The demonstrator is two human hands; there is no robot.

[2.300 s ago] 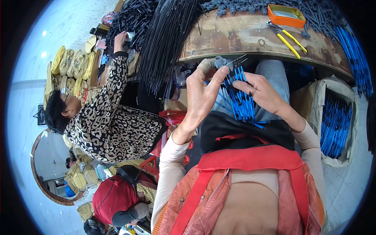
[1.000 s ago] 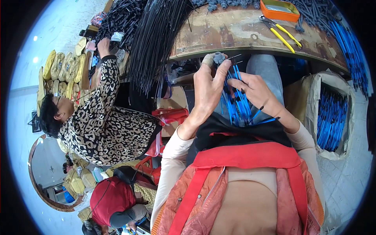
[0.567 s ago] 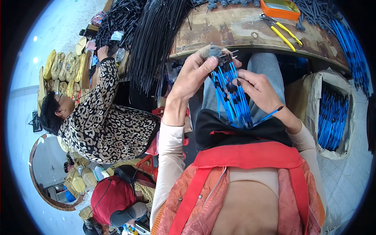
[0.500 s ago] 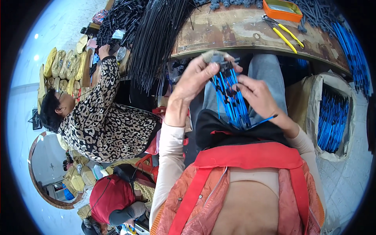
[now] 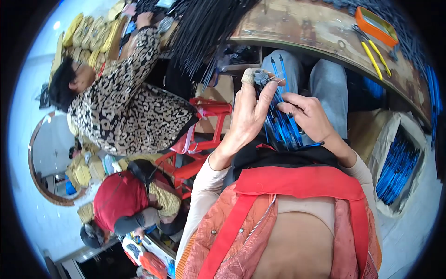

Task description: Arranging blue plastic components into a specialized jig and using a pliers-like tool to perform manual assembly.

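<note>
My left hand (image 5: 251,104) is closed around the upper end of a bundle of thin blue rods (image 5: 284,128) with black fittings. At its fingertips sits a small grey ribbed plastic part (image 5: 261,76), and one finger wears a tan covering. Fingers of my right hand (image 5: 309,116) are bent in against the bundle's right side; what they pinch is partly hidden. Two blue rods with black tips (image 5: 284,69) stick out past my hands over my knees. The bundle's lower end rests by my dark lap.
A wooden bench (image 5: 316,30) crosses ahead, bearing yellow-handled pliers (image 5: 375,58), an orange tray (image 5: 377,28) and grey parts. Black rods (image 5: 204,37) overhang its left side. A lined box of blue rods (image 5: 397,167) stands right. Two people work at left, near a red stool (image 5: 211,121).
The view has shifted, so the bench and box appear farther right. My hands remain at the bundle, with the left turned more upright. Two rods now jut out beyond my fingers.
</note>
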